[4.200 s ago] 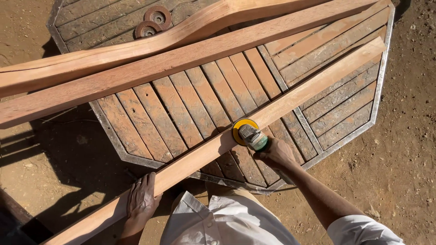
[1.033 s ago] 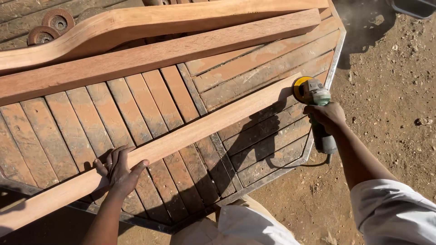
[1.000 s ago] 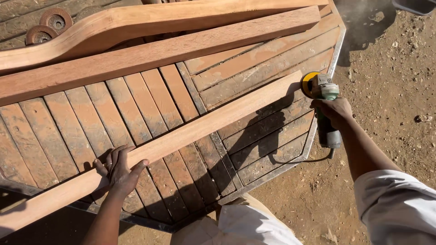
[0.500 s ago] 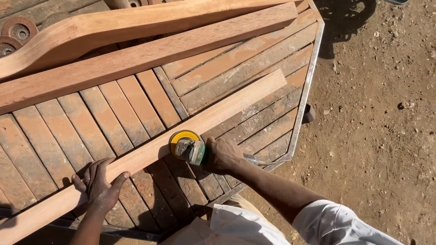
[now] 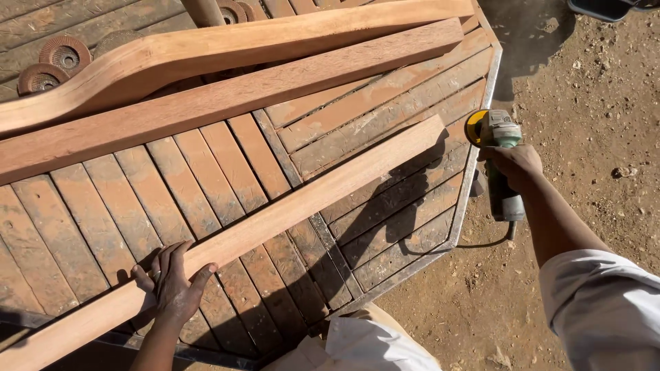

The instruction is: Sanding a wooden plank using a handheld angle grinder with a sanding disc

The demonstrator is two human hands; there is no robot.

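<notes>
Wooden slatted table [image 5: 206, 172] on dirt ground [image 5: 591, 137]; left hand [image 5: 172, 285] flat on plank [image 5: 289, 213], right hand [image 5: 512, 165] gripping grinder [image 5: 498, 137].

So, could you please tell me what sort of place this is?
Probably an outdoor woodworking yard: bare dirt ground, a slatted wooden table bearing timber lengths, and an angle grinder in the right hand.

1. An outdoor woodworking yard: bare dirt ground [image 5: 591, 137] in hard sunlight.
2. Rough planks [image 5: 227, 96] lie across a slatted wooden table [image 5: 385, 206].
3. Worn sanding discs [image 5: 62, 55] sit at its far edge.
4. An angle grinder [image 5: 498, 154] is in use.
</notes>
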